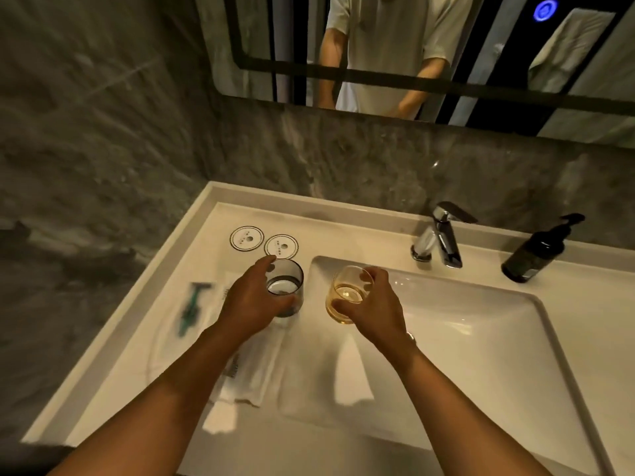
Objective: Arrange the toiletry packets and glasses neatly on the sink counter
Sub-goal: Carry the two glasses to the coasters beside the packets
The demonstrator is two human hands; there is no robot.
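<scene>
My left hand point(252, 300) grips a smoky grey glass point(287, 286), held over the counter just left of the basin. My right hand point(372, 304) holds an amber glass point(347, 293) over the basin's left edge. Two round paper coasters point(246, 238) point(281, 246) lie on the white sink counter point(343, 235) just beyond the grey glass. White toiletry packets point(247, 376) lie under my left forearm. A green razor point(192, 305) in clear wrap rests to their left.
The basin point(481, 338) fills the counter's middle and right. A chrome tap point(441, 237) stands behind it, and a dark pump bottle point(536, 252) sits at the back right. A mirror point(412, 46) hangs above the grey marble wall.
</scene>
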